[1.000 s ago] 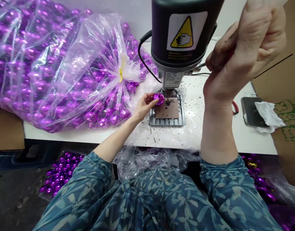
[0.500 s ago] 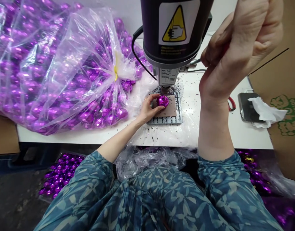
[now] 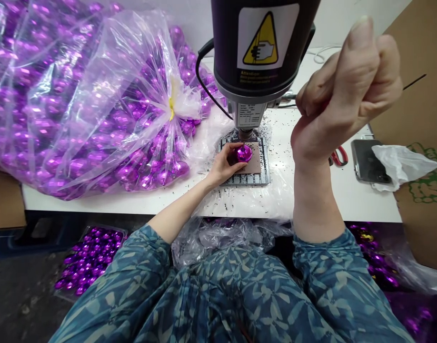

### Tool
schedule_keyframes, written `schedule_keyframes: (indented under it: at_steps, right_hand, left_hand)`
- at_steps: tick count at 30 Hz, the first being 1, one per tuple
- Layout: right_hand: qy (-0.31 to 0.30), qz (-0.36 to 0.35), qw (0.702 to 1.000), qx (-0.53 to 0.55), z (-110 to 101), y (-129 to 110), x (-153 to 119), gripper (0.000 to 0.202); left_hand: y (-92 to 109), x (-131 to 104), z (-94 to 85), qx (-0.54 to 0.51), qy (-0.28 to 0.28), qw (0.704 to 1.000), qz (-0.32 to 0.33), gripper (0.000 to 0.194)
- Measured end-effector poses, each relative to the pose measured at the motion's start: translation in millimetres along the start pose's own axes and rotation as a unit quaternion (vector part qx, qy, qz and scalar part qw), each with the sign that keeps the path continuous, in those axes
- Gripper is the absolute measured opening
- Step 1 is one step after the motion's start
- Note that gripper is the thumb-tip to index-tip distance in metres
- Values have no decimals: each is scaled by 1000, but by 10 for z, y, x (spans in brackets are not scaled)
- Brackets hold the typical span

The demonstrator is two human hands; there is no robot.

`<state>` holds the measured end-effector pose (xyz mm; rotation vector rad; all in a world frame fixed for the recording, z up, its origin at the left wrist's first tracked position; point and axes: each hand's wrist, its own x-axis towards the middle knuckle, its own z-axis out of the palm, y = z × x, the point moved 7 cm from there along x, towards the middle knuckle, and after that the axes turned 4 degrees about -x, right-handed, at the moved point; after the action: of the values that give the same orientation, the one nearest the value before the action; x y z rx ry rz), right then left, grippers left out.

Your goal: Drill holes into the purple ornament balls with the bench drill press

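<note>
My left hand (image 3: 222,165) pinches a shiny purple faceted ball (image 3: 244,154) between thumb and fingers. The ball rests on a brown board (image 3: 254,166), which lies on a slotted metal base plate (image 3: 264,179). Right above it is the chuck (image 3: 245,134) of a black drill press (image 3: 223,52). A thin dark bit seems to meet the ball's top; whether it has gone in I cannot tell. My right hand (image 3: 350,90), raised at the right, is closed in a fist round the end of the press's lever (image 3: 289,97), whose grip the fingers hide.
A big clear bag (image 3: 97,95) of purple balls, tied in yellow, fills the table's left. Dark shavings litter the white table (image 3: 161,200). At right lie a red-handled tool (image 3: 340,156), a black phone (image 3: 370,162), white tissue (image 3: 400,164) and a cardboard box (image 3: 422,119).
My right hand has come down and slightly left with the lever. My left hand and the ball have shifted slightly right, and the ball's top now shows a dark spot under the chuck.
</note>
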<state>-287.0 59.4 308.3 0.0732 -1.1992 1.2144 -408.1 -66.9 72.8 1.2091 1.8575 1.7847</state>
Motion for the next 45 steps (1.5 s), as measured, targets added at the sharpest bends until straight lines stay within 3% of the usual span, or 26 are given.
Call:
schedule_keyframes:
  at_steps: [5, 11, 16, 25, 30, 32, 34, 36, 39, 41, 43, 45]
  right_hand:
    - [14, -47, 998, -36, -76, 2, -149, 51]
    - [49, -126, 991, 6, -157, 93, -217, 65]
    - [69, -136, 988, -23, -272, 216, -261, 77]
    - [45, -145, 988, -21, -373, 252, -477, 62]
    - [52, -77, 996, -15, -105, 30, -178, 48]
    - [34, -31, 999, -29, 64, 19, 55, 45]
    - [54, 20, 998, -26, 147, 92, 268, 45]
    - [68, 62, 996, -21, 192, 202, 416, 48]
    - [61, 86, 994, -33, 220, 287, 501, 52]
    - [48, 101, 992, -56, 217, 287, 490, 51]
    - [35, 124, 988, -79, 207, 270, 455, 48]
    - [21, 135, 987, -88, 205, 247, 429, 45]
  left_hand:
    - [-14, -9, 11, -15, -4, 1000, 8, 64]
    - [-1, -15, 10, -9, -8, 1000, 16, 66]
    - [4, -13, 3, -14, -7, 999, 30, 66]
    - [-6, -5, -1, -13, 2, 999, 30, 66]
    - [19, -9, 0, -6, 4, 1000, 4, 60]
    - [21, -3, 17, 0, 6, 1000, -4, 59]
    - [40, 2, 24, 1, 17, 1000, -11, 58]
    - [128, -16, -14, 6, 44, 999, -6, 57]
    - [441, -163, -145, 41, 64, 997, 24, 50]
    - [700, -377, -163, 65, -17, 997, 43, 41]
    - [873, -740, -67, 73, -183, 980, 27, 35]
    - [892, -1229, 38, 112, -337, 935, -27, 37]
